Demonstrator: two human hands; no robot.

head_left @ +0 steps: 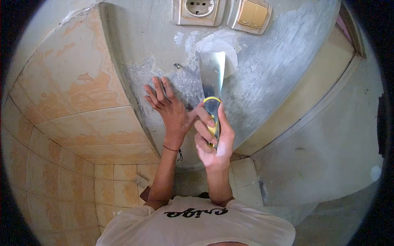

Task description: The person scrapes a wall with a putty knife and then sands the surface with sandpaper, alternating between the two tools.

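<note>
Right hand (pixel 218 153), palm up, grasps the scraper (pixel 211 108) by its handle, its blade over the pale patch (pixel 232 61) below the socket (pixel 200 7); contact is unclear. Left hand (pixel 173 118) is spread at the wall (pixel 254 90), holding nothing. Work seems at blade placement; a stroke calls for a low, steady edge.

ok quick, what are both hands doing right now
Left hand: open, fingers spread against the wall.
Right hand: closed around the scraper handle.
</note>
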